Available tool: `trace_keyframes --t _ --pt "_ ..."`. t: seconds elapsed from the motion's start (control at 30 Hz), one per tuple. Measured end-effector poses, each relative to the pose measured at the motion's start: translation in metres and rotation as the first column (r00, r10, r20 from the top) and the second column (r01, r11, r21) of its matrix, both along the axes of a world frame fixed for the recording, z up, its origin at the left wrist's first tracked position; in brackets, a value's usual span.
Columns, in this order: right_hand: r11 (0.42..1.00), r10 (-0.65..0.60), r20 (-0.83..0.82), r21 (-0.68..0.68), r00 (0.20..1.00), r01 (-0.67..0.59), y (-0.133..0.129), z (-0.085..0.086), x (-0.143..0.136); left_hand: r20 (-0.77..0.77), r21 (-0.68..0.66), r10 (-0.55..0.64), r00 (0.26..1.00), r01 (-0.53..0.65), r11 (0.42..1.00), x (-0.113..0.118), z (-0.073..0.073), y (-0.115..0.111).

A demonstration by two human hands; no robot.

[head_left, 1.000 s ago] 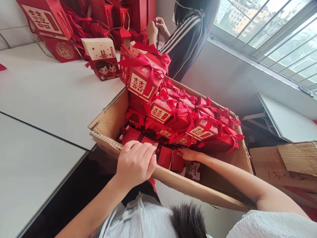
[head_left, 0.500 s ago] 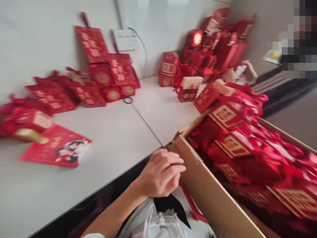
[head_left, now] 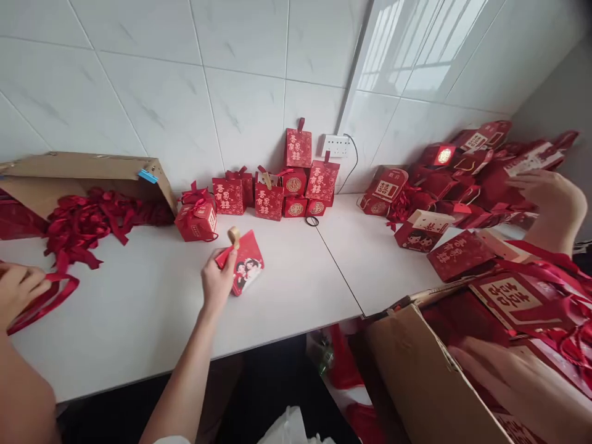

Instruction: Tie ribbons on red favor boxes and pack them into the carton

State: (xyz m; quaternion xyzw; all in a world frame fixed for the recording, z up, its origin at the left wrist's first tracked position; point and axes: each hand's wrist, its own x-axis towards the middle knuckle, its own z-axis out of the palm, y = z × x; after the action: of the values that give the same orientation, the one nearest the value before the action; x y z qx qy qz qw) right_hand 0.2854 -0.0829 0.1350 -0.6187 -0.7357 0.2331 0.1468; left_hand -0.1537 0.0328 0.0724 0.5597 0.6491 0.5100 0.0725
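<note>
My left hand [head_left: 218, 280] is closed on a red gift packet [head_left: 248, 265] printted with a cartoon couple. A gold ribbon loop [head_left: 234, 237] stands up at the fingertips. The packet is tilted just above or on the white table [head_left: 152, 320]; I cannot tell if it touches. Just beyond it sits a red gift box [head_left: 197, 221] with a ribbon bow. My right hand does not show. Two hands at the right appear to be another person's: one blurred hand [head_left: 504, 379] is inside the open carton, and one hand [head_left: 548, 194] reaches toward the piled boxes.
At the left edge, another person's hand [head_left: 21, 290] holds red ribbon beside a carton [head_left: 87, 165] spilling ribbons. Red boxes [head_left: 268, 200] line the tiled wall, below a power strip [head_left: 335, 145]. A cardboard carton [head_left: 416, 364] full of red boxes stands at the lower right.
The view has swung left. My left hand has moved from beside the right carton to the red gift packet and has taken hold of it. Other people's hands have come into view.
</note>
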Motion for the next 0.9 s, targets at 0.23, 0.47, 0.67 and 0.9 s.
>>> trace_keyframes --t 0.23,0.47,0.67,0.9 --pt "0.954 0.278 -0.126 0.154 0.952 -0.258 0.067 0.000 -0.145 0.170 0.056 -0.389 0.905 0.386 0.921 0.065 0.010 -0.023" --pt "0.991 0.084 -0.440 -0.060 0.894 -0.122 0.085 0.008 -0.182 0.595 -0.030 -0.464 0.656 0.595 0.803 0.083 0.046 -0.045" --pt "0.988 -0.066 -0.583 -0.149 0.810 -0.026 0.063 0.020 -0.179 0.705 0.007 -0.497 0.507 0.695 0.719 0.089 0.057 -0.052" --pt "0.967 -0.190 -0.583 -0.250 0.790 0.048 0.045 0.036 -0.163 0.699 0.016 -0.561 0.443 0.775 0.632 0.108 0.066 -0.057"
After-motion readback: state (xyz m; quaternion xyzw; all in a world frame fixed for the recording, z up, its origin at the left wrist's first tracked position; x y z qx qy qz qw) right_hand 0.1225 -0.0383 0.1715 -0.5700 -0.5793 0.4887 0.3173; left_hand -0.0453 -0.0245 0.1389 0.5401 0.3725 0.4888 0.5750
